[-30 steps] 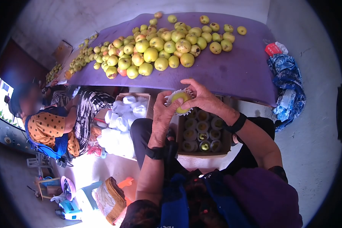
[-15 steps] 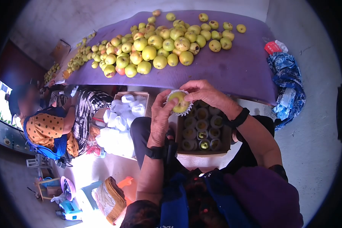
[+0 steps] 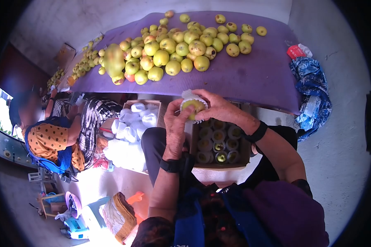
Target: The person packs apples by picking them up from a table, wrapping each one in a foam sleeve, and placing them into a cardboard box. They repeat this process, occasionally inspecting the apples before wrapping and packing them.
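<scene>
Between my two hands is a yellow-green apple partly wrapped in a white foam net. My left hand grips it from the left, the thumb lying across its face. From the right, my right hand has its fingers on the net and the apple's side. Just below and to the right is a cardboard box with rows of net-wrapped apples. To the left stands another box full of white foam nets.
A purple-covered table ahead bears a large heap of apples, some with brown spots. A co-worker sits at left. Blue patterned cloth hangs at the table's right end. An orange stool and a folded cloth are behind left.
The foam net now stands up past the apple's top, and the apple sits tilted in my hands. The co-worker's hand at the left has moved slightly.
</scene>
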Tool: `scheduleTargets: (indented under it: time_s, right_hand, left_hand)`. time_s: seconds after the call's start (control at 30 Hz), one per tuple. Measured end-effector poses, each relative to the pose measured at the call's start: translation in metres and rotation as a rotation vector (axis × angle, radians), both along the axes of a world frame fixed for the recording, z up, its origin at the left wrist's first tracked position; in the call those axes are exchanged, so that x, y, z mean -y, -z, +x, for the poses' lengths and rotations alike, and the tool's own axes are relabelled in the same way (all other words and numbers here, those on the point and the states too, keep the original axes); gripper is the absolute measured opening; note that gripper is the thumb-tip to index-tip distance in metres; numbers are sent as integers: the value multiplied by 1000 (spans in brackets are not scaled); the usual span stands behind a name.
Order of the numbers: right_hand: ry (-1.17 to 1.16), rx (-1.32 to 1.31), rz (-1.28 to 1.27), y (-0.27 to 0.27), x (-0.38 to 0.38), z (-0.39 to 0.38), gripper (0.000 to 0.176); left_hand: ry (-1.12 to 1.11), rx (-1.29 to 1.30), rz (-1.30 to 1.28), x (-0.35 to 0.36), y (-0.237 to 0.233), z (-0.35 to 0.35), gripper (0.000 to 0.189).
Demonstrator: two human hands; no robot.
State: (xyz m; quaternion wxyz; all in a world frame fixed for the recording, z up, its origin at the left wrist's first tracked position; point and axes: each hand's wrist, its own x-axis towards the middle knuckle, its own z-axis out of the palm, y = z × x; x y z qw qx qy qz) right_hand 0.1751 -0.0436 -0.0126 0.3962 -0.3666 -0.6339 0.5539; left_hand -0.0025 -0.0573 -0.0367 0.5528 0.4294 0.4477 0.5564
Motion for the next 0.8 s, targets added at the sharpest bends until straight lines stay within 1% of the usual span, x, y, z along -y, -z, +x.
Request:
scheduleTargets:
  time_s: [0.03,0.07,0.1,0.13,0.2,0.3,0.33,0.37,0.4,0.43,0.5,0.53,0.6,0.63,0.67,0.7,0.8]
  right_hand:
    - [-81,-28,-129,-1,1,0,72]
    - [-81,-28,-128,2,0,-1,72]
    - [-93,-49,-92,5,-2,-2,71]
    - [-106,-70,-55,8,-3,-2,69]
    - [-114,-84,-58,7,-1,-1,68]
    - [-82,-100,5,16,-2,-2,64]
    - [-95,-147,-57,8,1,-3,63]
    - [-113,-163,-41,9,-1,-4,62]
    - [-79,-140,-91,6,1,-4,62]
    - [-104,-78,-50,-10,-2,-16,66]
    - [-92,-125,-67,8,-3,-2,72]
    - [-144,-133,-42,6,-3,-5,72]
    - [-106,-194,-108,-1,2,-2,75]
    - [-128,-192,-97,-4,5,-4,75]
    - [-130,-202,-131,-7,7,-5,75]
    - [-128,-212,-167,-8,8,-5,76]
    - [-127,-141,-122,-5,4,-3,76]
  left_hand:
    - [1,0,0,1,-1,1,41]
    - [7,-58,41,1,-1,1,41]
    - [12,-116,81,2,-2,2,41]
    - [13,-115,82,3,-4,2,41]
    - [24,-160,90,4,-8,-1,40]
    - [16,-119,147,5,-8,1,38]
    - [-86,-330,184,5,-6,2,39]
    - [-139,-457,252,10,-17,5,41]
    - [-171,-499,296,11,-19,6,41]
    - [-160,-489,280,12,-18,7,43]
    - [-146,-495,279,14,-25,6,49]
    - [-128,-506,291,17,-30,7,53]
    - [-12,-558,299,14,-29,1,57]
    - [26,-562,280,14,-31,-1,52]
    - [19,-593,263,16,-31,-2,48]
    - [10,-582,262,17,-30,-2,46]
    - [-27,-570,268,18,-28,0,43]
